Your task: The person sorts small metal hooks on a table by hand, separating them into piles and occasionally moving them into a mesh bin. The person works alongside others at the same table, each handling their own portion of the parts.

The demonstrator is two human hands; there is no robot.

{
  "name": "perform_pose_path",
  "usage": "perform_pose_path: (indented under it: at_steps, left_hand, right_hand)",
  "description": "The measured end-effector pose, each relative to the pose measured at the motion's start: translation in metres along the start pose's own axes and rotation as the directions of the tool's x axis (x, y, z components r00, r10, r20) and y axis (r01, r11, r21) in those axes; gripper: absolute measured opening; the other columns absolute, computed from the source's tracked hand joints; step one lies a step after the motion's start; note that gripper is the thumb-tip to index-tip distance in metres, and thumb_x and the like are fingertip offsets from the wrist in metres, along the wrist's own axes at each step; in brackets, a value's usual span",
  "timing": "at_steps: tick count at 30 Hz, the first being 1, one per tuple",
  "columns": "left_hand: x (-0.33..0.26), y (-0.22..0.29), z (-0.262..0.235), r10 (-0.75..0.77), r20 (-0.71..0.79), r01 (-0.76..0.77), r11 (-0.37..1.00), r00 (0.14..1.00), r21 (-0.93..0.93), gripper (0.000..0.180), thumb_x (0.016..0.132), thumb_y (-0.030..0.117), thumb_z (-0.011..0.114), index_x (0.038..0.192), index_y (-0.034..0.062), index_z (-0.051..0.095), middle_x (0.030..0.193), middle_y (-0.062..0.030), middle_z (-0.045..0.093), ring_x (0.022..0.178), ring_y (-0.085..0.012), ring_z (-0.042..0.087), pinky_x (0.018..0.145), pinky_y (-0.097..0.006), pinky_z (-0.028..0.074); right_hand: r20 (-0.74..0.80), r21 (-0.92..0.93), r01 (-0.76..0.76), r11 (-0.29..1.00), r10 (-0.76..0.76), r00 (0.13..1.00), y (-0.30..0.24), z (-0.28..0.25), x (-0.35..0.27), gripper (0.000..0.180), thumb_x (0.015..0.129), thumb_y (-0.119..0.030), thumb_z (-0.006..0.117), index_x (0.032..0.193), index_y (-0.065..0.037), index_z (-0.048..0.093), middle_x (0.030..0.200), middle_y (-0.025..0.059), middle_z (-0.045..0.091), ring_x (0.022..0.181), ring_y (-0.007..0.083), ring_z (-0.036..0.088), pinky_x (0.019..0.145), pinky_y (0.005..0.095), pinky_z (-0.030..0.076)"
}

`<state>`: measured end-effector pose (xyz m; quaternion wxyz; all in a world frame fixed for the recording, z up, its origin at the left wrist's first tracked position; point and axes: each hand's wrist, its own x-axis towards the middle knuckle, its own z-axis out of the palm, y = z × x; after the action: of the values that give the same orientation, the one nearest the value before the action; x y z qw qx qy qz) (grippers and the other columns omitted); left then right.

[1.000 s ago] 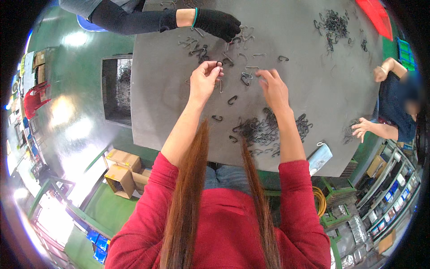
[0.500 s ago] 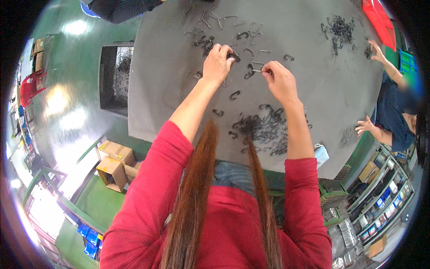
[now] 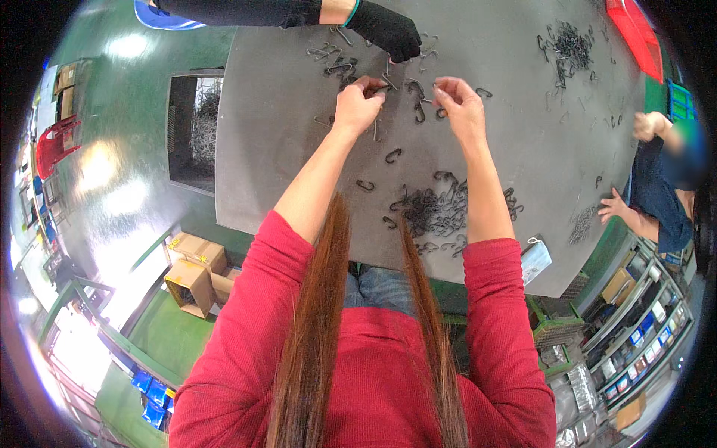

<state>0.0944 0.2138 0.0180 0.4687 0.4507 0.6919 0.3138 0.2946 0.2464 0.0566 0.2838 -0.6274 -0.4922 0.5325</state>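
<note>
My left hand [image 3: 359,106] is over the grey table [image 3: 291,134], thumb and fingers pinched on a small dark metal piece [image 3: 381,88] that they partly cover. To its right, my right hand [image 3: 461,108] is closed at the fingertips; what lies in them is too small to make out. A thin wire piece [image 3: 426,101] shows by its thumb. Between my hands lie dark C-shaped hooks [image 3: 418,112]. Nearer me are single hooks [image 3: 393,156] and a pile of hooks [image 3: 429,213], partly behind my right forearm.
A co-worker's black-gloved hand [image 3: 385,31] reaches in from the far left over bent wire pieces [image 3: 340,63]. Another person's hand [image 3: 614,205] rests at the right edge. Far right are another hook pile [image 3: 569,48] and a red tray [image 3: 635,37]. A face mask [image 3: 535,260] lies near right.
A gloved hand has come in from the far left. My right hand has moved slightly away from me, my left slightly toward me. At right, the other person's upper hand has drawn back.
</note>
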Motion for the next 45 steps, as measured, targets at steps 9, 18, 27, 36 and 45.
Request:
perform_pose_path:
  at_steps: [9, 18, 27, 36, 45]
  left_hand:
    - [-0.066, 0.019, 0.046, 0.437, 0.206, -0.482, 0.825, 0.875, 0.295, 0.021, 0.079, 0.014, 0.065, 0.098, 0.0093, 0.065, 0.102, -0.0084, 0.062, 0.099, -0.0266, 0.057, 0.086, -0.037, 0.046]
    - [0.022, 0.028, 0.040, 0.571, 0.162, -0.541, 0.593, 0.805, 0.596, 0.017, 0.078, 0.016, 0.067, 0.094, 0.0141, 0.063, 0.095, -0.0033, 0.058, 0.094, -0.0255, 0.055, 0.079, -0.038, 0.048]
    - [-0.009, 0.034, 0.030, 0.470, 0.205, -0.511, 0.818, 0.858, 0.263, 0.017, 0.081, 0.022, 0.067, 0.092, 0.0083, 0.067, 0.088, -0.0081, 0.064, 0.084, -0.0257, 0.060, 0.077, -0.036, 0.047]
    - [-0.087, 0.005, 0.033, 0.370, 0.041, -0.358, 0.858, 0.928, 0.368, 0.019, 0.081, 0.010, 0.061, 0.099, 0.0049, 0.061, 0.096, -0.0115, 0.059, 0.093, -0.0291, 0.058, 0.082, -0.037, 0.047]
    - [-0.106, -0.021, -0.016, 0.408, -0.139, -0.354, 0.885, 0.902, 0.302, 0.012, 0.079, 0.005, 0.062, 0.091, 0.0056, 0.064, 0.093, -0.0107, 0.062, 0.089, -0.0280, 0.059, 0.079, -0.037, 0.047]
  right_hand:
    - [-0.026, -0.701, 0.234, 0.674, -0.352, 0.936, 0.044, -0.016, -0.052, 0.017, 0.078, -0.016, 0.068, 0.092, -0.012, 0.060, 0.093, 0.0069, 0.056, 0.089, 0.0288, 0.058, 0.072, 0.0404, 0.048]
    - [-0.095, -0.766, 0.085, 0.637, -0.242, 0.966, 0.031, 0.031, -0.035, 0.022, 0.077, -0.030, 0.070, 0.086, -0.011, 0.063, 0.088, 0.0060, 0.060, 0.083, 0.0276, 0.061, 0.071, 0.0408, 0.046]
    - [-0.065, -0.706, 0.136, 0.695, -0.254, 0.965, 0.035, -0.059, -0.015, 0.023, 0.078, -0.022, 0.069, 0.099, -0.014, 0.065, 0.110, 0.0116, 0.058, 0.105, 0.0323, 0.054, 0.089, 0.0423, 0.045]
    - [0.180, -0.653, 0.452, 0.608, -0.455, 0.872, 0.047, -0.037, -0.032, 0.018, 0.075, -0.018, 0.068, 0.092, -0.015, 0.063, 0.098, 0.0061, 0.057, 0.097, 0.0294, 0.053, 0.082, 0.0405, 0.045]
    - [0.191, -0.618, 0.434, 0.656, -0.411, 0.892, 0.033, 0.044, -0.095, 0.011, 0.076, -0.015, 0.067, 0.086, -0.015, 0.062, 0.090, 0.0018, 0.057, 0.091, 0.0244, 0.057, 0.071, 0.0396, 0.042]
